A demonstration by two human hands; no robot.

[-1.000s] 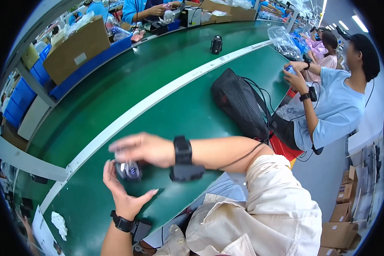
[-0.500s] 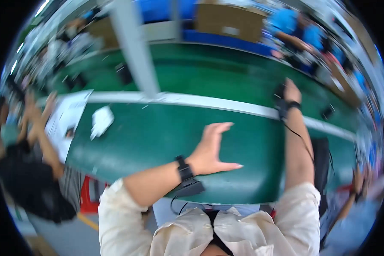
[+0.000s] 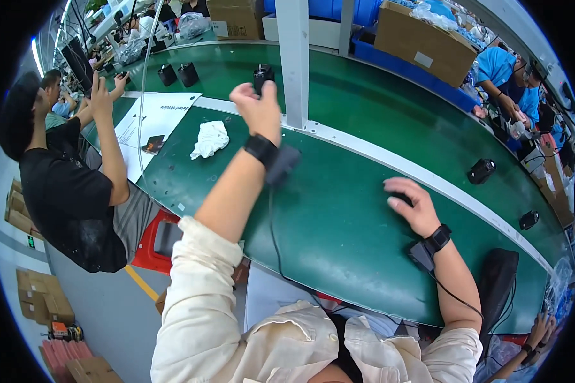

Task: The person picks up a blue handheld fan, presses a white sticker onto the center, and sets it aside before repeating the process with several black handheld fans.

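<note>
My left hand [image 3: 260, 113] reaches over the white rail, its thumb and fingers apart. Just beyond its fingertips a small black boxy device [image 3: 263, 73] stands on the green belt, and whether they touch is hard to tell. My right hand [image 3: 416, 209] is over the near green table, slightly blurred, its fingers loosely curved and the thumb apart. The dark patch between them is too unclear to name. Farther right on the belt lie two more black devices, one nearer the hand [image 3: 482, 171] and one beyond [image 3: 529, 220]. Both wrists carry black bands with small boxes and cables.
A white metal post [image 3: 294, 64] rises from the rail [image 3: 377, 153]. Left lie a crumpled white cloth [image 3: 209, 139] and a printed sheet [image 3: 160, 124], with a person in black beside them. A black pouch [image 3: 497, 281] rests at the right edge. More black devices [image 3: 186, 74] stand far left.
My left hand has moved from the near table up and left to the black device by the post. My right hand has drawn back from the belt. The view has turned left.
</note>
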